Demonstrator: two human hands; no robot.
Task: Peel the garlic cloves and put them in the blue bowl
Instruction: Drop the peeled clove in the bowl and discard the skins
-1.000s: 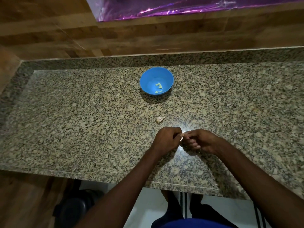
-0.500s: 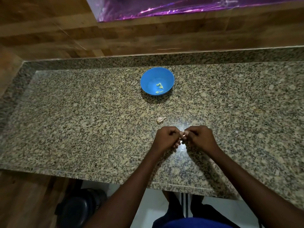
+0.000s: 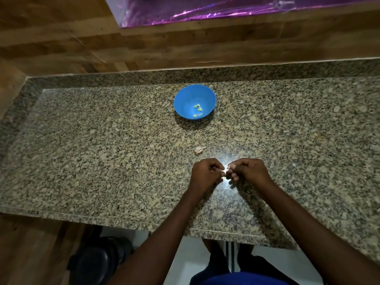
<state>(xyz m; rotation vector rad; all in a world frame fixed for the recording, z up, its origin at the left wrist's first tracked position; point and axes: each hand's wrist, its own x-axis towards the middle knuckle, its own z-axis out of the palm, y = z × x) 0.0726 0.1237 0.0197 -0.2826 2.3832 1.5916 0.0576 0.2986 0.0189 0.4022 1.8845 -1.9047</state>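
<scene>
Near the bowl [image 3: 195, 102], holding three peeled cloves [image 3: 197, 110], one unpeeled clove [image 3: 199, 149] lies; nearer me, my left hand [image 3: 206, 175] and right hand [image 3: 247, 171] pinch what looks like another clove [image 3: 226, 171].

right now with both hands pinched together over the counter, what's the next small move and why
Probably keep working the skin off the garlic clove pinched between the left hand and right hand: it sits at the fingertips, well short of the blue bowl, which holds a few peeled pieces. One unpeeled clove waits on the counter.

Head view, steeply down over countertop [image 3: 102, 161]
</scene>
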